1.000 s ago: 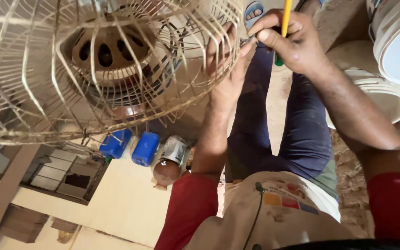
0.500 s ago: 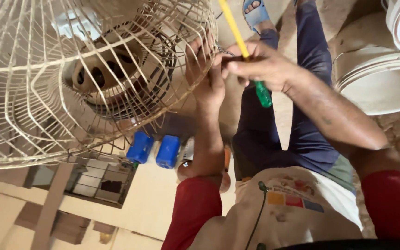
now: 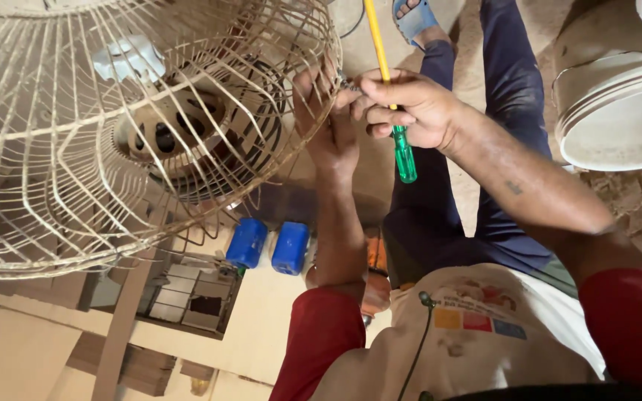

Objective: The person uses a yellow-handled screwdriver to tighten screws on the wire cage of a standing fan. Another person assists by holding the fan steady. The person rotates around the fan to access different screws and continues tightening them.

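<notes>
Fan cage: we are looking down on a cream wire fan cage [image 3: 98, 141], tilted, with the motor housing [image 3: 172, 137] showing through the wires at its middle.

Left hand: our left hand [image 3: 328, 126] is reaching up to the cage's right rim, forearm rising straight from the red sleeve [image 3: 321, 334], fingers curling closed around the rim wires.

Right hand: our right hand [image 3: 410, 108] is coming in from the right with the arm bent across the body, sitting just beside the cage's right rim and touching the left hand's fingertips. It is closing on a screwdriver [image 3: 388, 82], and thumb and forefinger are pinching something small at the rim; we cannot tell what.

Screwdriver: its yellow shaft is pointing up past the cage rim, its green handle hanging below the palm.

Below the cage: two blue containers [image 3: 269, 245] are sitting under its lower right edge.

Right of the cage: pale buckets [image 3: 618, 111] are standing well apart from it, on the dirt floor [image 3: 633, 208].
</notes>
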